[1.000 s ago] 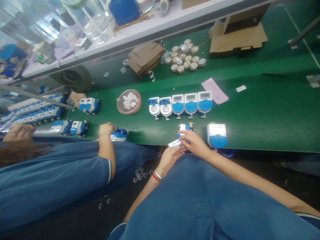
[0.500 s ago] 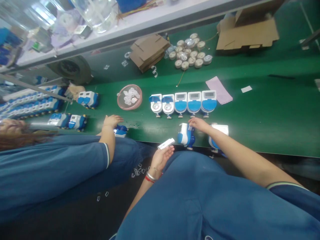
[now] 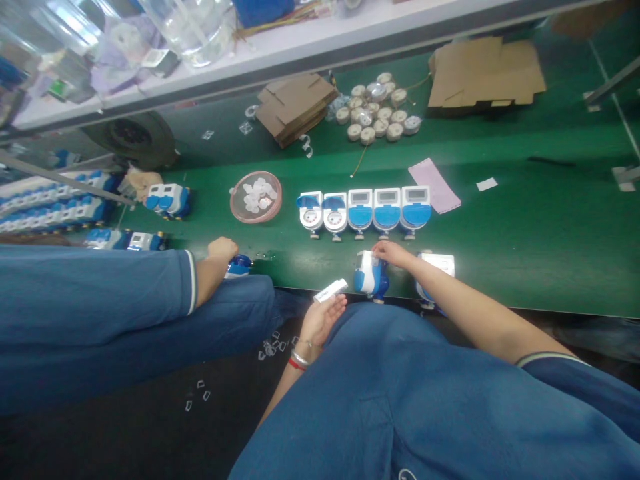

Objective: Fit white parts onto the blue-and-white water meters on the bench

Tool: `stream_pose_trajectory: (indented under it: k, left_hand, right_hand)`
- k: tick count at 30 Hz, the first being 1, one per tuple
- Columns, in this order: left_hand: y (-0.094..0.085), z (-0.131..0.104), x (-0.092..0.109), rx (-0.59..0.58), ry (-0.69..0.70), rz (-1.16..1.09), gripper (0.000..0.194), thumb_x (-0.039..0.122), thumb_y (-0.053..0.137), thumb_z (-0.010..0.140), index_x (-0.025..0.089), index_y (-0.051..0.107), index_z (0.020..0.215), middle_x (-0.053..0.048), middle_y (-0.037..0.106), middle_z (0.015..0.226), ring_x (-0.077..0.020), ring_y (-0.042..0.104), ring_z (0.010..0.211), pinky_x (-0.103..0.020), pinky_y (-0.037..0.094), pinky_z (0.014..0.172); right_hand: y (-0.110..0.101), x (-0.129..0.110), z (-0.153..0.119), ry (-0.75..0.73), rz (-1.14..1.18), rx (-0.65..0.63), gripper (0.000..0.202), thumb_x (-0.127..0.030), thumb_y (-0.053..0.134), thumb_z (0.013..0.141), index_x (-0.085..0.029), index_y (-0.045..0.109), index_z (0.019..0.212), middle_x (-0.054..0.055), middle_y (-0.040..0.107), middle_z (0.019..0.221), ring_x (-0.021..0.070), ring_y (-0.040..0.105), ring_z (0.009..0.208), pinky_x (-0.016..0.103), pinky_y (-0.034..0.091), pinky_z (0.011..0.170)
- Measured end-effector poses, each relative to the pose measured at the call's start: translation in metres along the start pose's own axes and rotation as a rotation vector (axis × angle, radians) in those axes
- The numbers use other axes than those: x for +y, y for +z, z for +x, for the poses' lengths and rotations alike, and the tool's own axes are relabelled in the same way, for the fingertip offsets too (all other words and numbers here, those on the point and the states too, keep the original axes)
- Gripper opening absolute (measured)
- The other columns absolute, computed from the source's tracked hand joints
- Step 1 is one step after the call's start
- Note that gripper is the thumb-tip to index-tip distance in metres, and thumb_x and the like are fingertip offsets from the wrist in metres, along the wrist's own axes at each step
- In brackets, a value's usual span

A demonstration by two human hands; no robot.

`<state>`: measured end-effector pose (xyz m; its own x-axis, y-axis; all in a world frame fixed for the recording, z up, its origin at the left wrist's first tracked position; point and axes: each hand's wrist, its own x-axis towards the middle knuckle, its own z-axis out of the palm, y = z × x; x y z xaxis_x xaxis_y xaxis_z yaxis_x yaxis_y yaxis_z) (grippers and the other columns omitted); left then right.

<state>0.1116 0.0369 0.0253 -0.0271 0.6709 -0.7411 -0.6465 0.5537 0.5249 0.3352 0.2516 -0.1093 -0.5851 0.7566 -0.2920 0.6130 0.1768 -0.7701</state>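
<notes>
In the lower middle, my left hand holds a flat white pad of what look like printed labels, gripped at its near end with the palm turned up. My right hand has its fingers closed together at the upper corner of a blue-and-white water meter, which lies tilted at the bench's front edge. Whatever those fingertips pinch is too small to make out. Partly behind my right forearm sits another water meter. Ahead, several water meters stand in a row, the two leftmost with blue lids raised.
A pink bowl of clear round parts stands left of the row. Round cream-coloured pieces, cardboard and a pink sheet lie farther back. At left, a co-worker's hand is at another meter.
My right fingers remain at the meter's upper corner, and my left hand still holds the white pad. The co-worker's arm has come forward and the hand has closed. The view has shifted slightly.
</notes>
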Motion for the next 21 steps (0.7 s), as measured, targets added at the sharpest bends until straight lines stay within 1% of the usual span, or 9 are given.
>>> stream_pose_trajectory:
  k: [3, 8, 16, 21]
  left_hand:
    - [-0.0001, 0.0014, 0.0010, 0.004, -0.010, -0.003, 0.027, 0.021, 0.065, 0.073, 0.009, 0.061, 0.097, -0.015, 0.065, 0.102, -0.0201, 0.061, 0.095, -0.036, 0.044, 0.094]
    - [0.0024, 0.0035, 0.0031, 0.033, -0.029, -0.002, 0.028, 0.020, 0.065, 0.072, 0.009, 0.061, 0.097, -0.014, 0.065, 0.100, -0.0195, 0.062, 0.092, -0.034, 0.046, 0.091]
    - [0.0015, 0.0084, 0.0019, 0.014, -0.035, 0.009, 0.031, 0.019, 0.064, 0.073, 0.009, 0.058, 0.102, -0.014, 0.065, 0.101, -0.0200, 0.062, 0.094, -0.036, 0.045, 0.092]
    - [0.0036, 0.0086, 0.0025, 0.011, -0.033, 0.023, 0.032, 0.020, 0.065, 0.073, 0.008, 0.059, 0.101, -0.015, 0.064, 0.104, -0.0204, 0.061, 0.094, -0.036, 0.045, 0.092]
  right_hand:
    - [0.0029, 0.0027, 0.0027, 0.002, -0.004, 0.005, 0.018, -0.028, 0.055, 0.073, -0.014, 0.063, 0.064, 0.005, 0.064, 0.097, 0.0127, 0.056, 0.077, 0.025, 0.043, 0.074]
    - [0.0065, 0.0053, 0.0036, 0.013, 0.001, 0.035, 0.016, -0.028, 0.055, 0.074, -0.015, 0.064, 0.068, 0.005, 0.064, 0.095, 0.0128, 0.057, 0.076, 0.023, 0.043, 0.071]
    - [0.0081, 0.0070, 0.0042, 0.013, 0.011, 0.049, 0.017, -0.028, 0.056, 0.073, -0.016, 0.063, 0.064, 0.004, 0.064, 0.097, 0.0129, 0.057, 0.078, 0.023, 0.043, 0.074]
    - [0.0097, 0.0093, 0.0036, 0.014, 0.015, 0.059, 0.020, -0.031, 0.056, 0.074, -0.016, 0.062, 0.063, 0.005, 0.064, 0.097, 0.0137, 0.057, 0.079, 0.024, 0.042, 0.075]
